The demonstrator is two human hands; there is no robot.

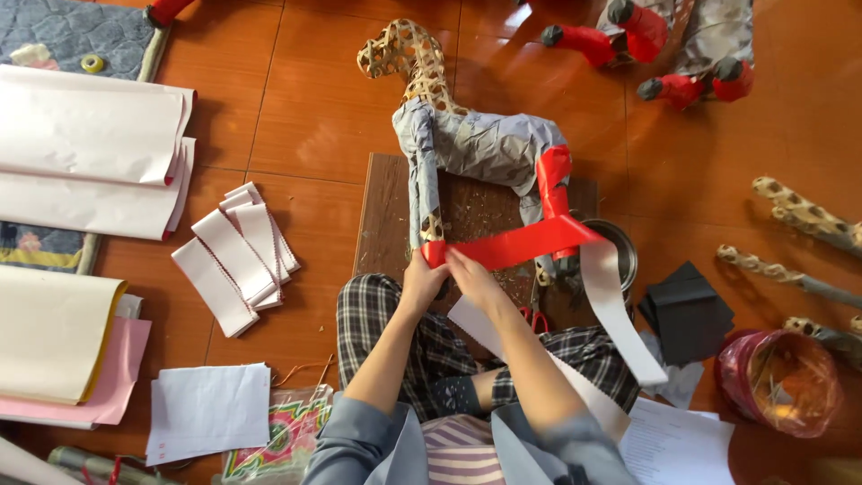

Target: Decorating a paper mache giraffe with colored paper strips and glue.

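A woven bamboo horse frame, partly covered in grey paper, lies on a dark wooden board. A red paper strip runs from its hind leg to the front leg. My left hand presses the strip's end against the front leg's foot. My right hand pinches the strip right beside it. The strip's white underside trails down to the right over my knee.
White paper strips and large cream sheets lie at left. A metal bowl, black paper squares and a red-lined basket sit at right. Red-handled scissors lie by my knee. Another wrapped horse lies top right.
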